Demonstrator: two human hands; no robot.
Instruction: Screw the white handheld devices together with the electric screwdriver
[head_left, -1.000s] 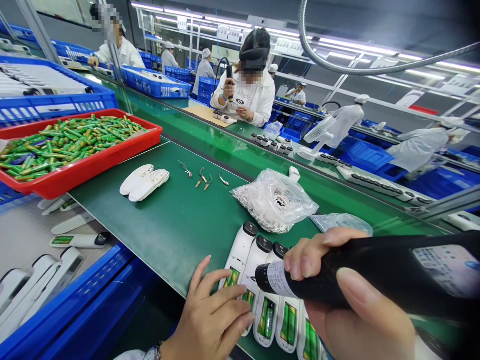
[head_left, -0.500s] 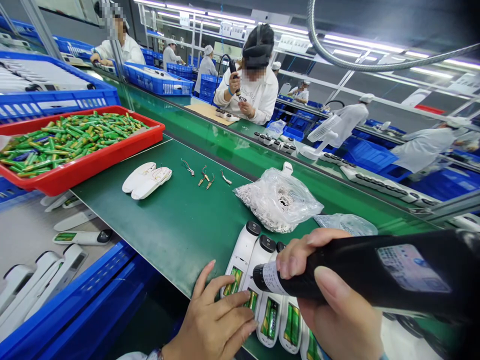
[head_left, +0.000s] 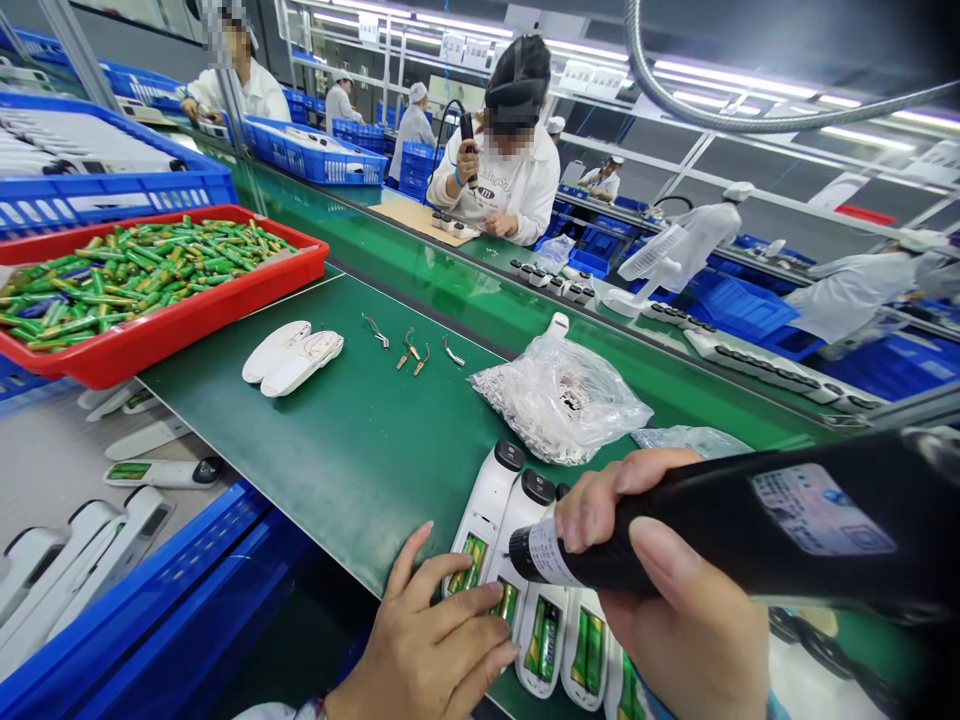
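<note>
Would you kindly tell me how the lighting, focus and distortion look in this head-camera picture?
All head view: bright, even strip lamps, hardly any shadow on the green mat; wide-angle lens bends the overhead hose; the electric screwdriver in the right hand looms oversized, its label unreadably soft; right-hand corners darken.

A row of handheld units (head_left: 491, 495) lies bottom centre on the mat (head_left: 360, 450). Behind them sits a bag of screws (head_left: 562, 400), with two covers (head_left: 292, 362) centre-left and a tray of batteries (head_left: 187, 325) upper left.
</note>
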